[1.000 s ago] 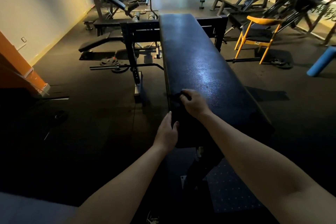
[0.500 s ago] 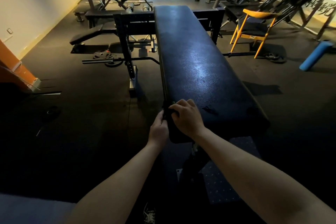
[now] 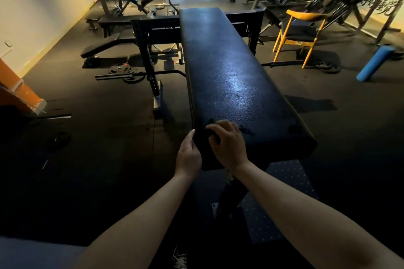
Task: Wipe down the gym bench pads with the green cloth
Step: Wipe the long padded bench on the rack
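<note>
Gripping the cloth, which looks dark in this dim light, the right hand curls its fingers over it on top of the bench pad, close to the near left corner. The left hand rests against the pad's left side just beside it, fingers extended and thumb pointing up.

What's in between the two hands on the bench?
In the head view, the near left corner of the bench pad lies between the left hand and the right hand, whose fingers grip the cloth on top.
</note>
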A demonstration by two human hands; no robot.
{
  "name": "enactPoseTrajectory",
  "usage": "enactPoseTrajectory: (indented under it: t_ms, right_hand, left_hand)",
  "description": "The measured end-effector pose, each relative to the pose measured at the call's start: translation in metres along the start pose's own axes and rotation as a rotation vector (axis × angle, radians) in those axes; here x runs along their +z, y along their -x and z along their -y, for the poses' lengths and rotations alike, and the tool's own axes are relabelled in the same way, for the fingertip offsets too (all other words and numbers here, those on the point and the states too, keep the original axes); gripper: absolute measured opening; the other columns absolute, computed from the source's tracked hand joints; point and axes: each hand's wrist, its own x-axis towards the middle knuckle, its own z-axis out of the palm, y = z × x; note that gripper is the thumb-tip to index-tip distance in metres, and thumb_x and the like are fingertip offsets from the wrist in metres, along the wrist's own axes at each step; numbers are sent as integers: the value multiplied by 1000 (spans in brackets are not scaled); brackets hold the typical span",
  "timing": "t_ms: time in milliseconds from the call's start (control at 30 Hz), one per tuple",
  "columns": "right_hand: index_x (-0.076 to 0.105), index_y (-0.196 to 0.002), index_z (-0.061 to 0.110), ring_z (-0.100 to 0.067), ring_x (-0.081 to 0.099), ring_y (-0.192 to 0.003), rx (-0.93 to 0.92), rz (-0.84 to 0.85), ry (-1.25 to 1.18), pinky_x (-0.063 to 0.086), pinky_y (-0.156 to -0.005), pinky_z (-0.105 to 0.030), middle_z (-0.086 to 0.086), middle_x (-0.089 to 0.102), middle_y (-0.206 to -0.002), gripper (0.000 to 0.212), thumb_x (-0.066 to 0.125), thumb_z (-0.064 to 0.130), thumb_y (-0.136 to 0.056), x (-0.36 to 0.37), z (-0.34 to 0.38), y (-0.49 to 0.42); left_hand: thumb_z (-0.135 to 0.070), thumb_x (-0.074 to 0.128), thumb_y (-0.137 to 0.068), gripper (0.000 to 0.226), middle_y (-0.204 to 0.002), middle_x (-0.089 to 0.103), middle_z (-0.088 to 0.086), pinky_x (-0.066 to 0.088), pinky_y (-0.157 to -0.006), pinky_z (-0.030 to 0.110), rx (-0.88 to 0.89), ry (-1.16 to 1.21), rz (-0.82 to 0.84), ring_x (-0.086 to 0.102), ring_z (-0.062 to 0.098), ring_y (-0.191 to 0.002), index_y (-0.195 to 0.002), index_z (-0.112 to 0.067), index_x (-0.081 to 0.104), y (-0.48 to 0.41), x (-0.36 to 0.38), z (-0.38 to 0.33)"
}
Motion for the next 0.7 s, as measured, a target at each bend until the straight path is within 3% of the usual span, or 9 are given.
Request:
enactPoseTrajectory:
  t_ms: [67,167,233,400,700]
  right_hand:
    - [66,-122,22,-28,54,-104,67,42,0,44,-94,-37,-2,62,-115,39,57,22,-84,6,3,-14]
    - [58,-131,32,-29,41,-124,-57,336,112,33,-101,-42,-1,54,-132,40,58,34,-92,10,7,-22]
    - [57,-132,38,-29,34,-127,-123,410,200,29,-102,-44,-1,47,-136,37,53,39,-95,8,0,-24]
    - [55,-136,40,-32,37,-121,45,390,313,31,-102,-42,-4,44,-130,38,47,35,-98,-10,-28,-36]
    - [62,-123,35,-34,40,-116,436,159,316,31,-102,-42,-9,45,-126,33,49,22,-96,-31,-67,-43]
  left_hand:
    - [-21,38,-104,40,-140,56,0,39,-113,44,34,-6,-17,51,15,-129,-142,-26,51,-2,-1,0]
    - [-14,39,-105,38,-138,56,0,40,-113,37,91,-17,-50,51,10,-125,-139,-22,54,-4,-1,-7]
    - [-10,40,-104,41,-144,51,3,34,-118,37,123,-55,-60,45,13,-134,-143,-17,51,-7,0,-10]
    - [-7,39,-103,53,-163,27,3,6,-122,27,236,-252,32,10,19,-153,-155,-12,33,-10,24,-13]
    - [-16,35,-107,50,-166,15,-1,-3,-123,28,278,-381,55,-4,17,-154,-157,-13,27,-13,27,1]
